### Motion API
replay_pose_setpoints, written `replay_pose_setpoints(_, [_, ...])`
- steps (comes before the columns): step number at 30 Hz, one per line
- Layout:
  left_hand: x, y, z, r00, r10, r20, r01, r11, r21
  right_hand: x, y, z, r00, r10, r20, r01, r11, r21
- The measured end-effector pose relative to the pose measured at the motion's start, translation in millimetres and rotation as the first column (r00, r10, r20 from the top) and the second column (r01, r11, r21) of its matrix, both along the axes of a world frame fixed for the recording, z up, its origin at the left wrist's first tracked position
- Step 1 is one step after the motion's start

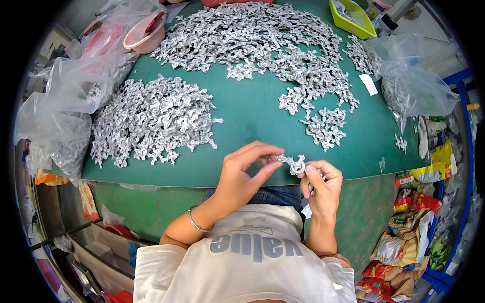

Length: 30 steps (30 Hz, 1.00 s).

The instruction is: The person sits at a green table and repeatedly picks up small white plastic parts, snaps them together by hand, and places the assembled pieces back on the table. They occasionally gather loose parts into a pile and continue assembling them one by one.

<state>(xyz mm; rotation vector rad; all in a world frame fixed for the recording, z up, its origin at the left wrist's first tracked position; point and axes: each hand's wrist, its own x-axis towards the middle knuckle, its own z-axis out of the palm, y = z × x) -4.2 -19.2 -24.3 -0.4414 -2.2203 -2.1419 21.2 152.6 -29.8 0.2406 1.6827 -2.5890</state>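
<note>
A small silvery-grey metal part [294,165], curved with little lugs at its ends, is held up between my two hands above the near table edge. The thumb and forefinger of my left hand [242,169] pinch its left end. My right hand [324,186] grips its right side, and more grey metal shows among the curled fingers, partly hidden. To the left lies a dense heap of like parts [154,121]. A much larger heap [242,38] spreads over the far side, and a small cluster [326,129] sits just beyond my right hand.
The green table [247,116] carries a pink bowl [145,35] and a yellow-green basket [352,19] at the back. Clear plastic bags of parts stand at the left [55,126] and right [404,86] edges. A white slip [369,85] lies at right, beside a few loose parts [400,143].
</note>
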Motion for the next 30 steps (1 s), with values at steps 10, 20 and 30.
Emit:
replay_pose_setpoints(10, [4.5, -0.6, 5.7, 0.985, -0.087, 0.152, 0.06, 0.982, 0.178, 3.3, 0.6, 6.0, 0.999, 0.023, -0.023, -0.024, 0.998, -0.057])
replay_pose_setpoints(20, [7.8, -4.2, 3.6, 0.977, -0.167, 0.131, 0.13, 0.959, 0.253, 5.4, -4.2, 10.0, 0.99, -0.064, -0.128, 0.074, 0.995, 0.072])
replay_pose_setpoints(30, [12.7, -0.3, 4.3, 0.971, -0.192, 0.141, 0.122, 0.909, 0.398, 5.5, -7.3, 12.0, 0.982, -0.097, -0.162, 0.107, 0.993, 0.055])
